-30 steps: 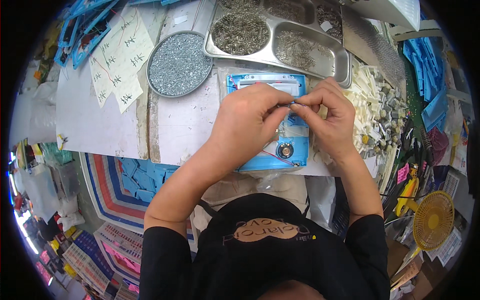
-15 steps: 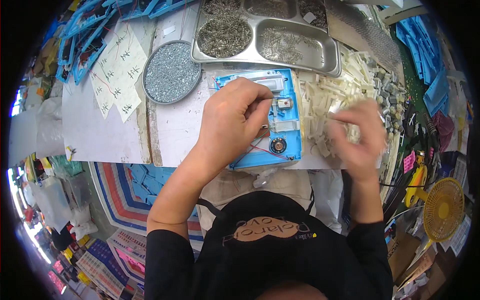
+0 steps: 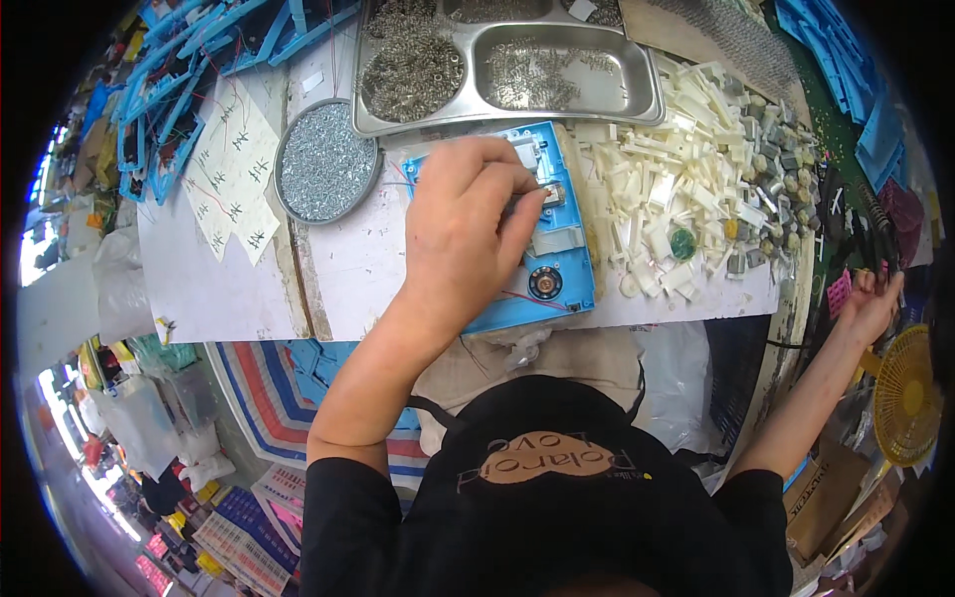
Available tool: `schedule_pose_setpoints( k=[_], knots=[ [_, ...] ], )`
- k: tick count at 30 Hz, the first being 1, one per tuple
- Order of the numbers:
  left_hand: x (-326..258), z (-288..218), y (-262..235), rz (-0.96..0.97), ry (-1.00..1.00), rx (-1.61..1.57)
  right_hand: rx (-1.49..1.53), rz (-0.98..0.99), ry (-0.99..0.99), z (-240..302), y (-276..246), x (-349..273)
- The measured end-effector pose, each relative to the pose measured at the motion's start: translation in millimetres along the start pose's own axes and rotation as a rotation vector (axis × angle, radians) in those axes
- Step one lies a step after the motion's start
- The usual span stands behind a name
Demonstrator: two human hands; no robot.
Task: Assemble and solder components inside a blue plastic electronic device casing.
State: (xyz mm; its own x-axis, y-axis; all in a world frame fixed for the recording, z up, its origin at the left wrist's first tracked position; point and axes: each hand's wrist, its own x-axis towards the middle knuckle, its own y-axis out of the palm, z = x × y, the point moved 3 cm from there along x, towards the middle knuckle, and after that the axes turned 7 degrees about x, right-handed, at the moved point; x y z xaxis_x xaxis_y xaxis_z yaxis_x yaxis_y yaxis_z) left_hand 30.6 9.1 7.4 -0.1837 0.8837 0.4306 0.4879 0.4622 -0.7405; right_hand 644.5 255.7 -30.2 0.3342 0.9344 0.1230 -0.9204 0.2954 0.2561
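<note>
A blue plastic housing lies on the white work surface in front of me, with a round black speaker, a small metal motor and thin wires in it. Over its left half is my left hand, fingers pinched together beside the motor. Whatever the fingertips hold is hidden. Far out to the right, beyond the table edge, my right hand is stretched out with its fingers apart and partly bent. Dark, thin things lie just past its fingertips; no held object shows.
A round dish of small screws stands left of the housing. Behind it is a steel tray of springs. White plastic parts and small motors are heaped to the right. A yellow fan stands beside my right forearm. Blue housings pile up back left.
My right hand has swung from above the white parts far out to the right, past the table edge. My left hand stays at the housing, fingers still pinched. The whole view has shifted slightly.
</note>
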Motion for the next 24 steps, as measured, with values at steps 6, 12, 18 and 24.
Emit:
schedule_pose_setpoints(
  k=[6,12,18,24],
  knots=[
    [-13,-1,-1,0.063,-0.082,-0.021,-0.179,-0.095,-0.085,33,57,-50],
    [-7,-7,-2,0.01,0.03,0.23,0.052,0.015,-0.235,68,5,-110],
    [0,-3,7,-0.027,0.027,0.21,-0.04,0.501,0.055,12,189,-222],
    [5,-3,6,0.045,-0.014,0.208,0.009,0.976,-0.019,-15,301,-259]
  ],
)
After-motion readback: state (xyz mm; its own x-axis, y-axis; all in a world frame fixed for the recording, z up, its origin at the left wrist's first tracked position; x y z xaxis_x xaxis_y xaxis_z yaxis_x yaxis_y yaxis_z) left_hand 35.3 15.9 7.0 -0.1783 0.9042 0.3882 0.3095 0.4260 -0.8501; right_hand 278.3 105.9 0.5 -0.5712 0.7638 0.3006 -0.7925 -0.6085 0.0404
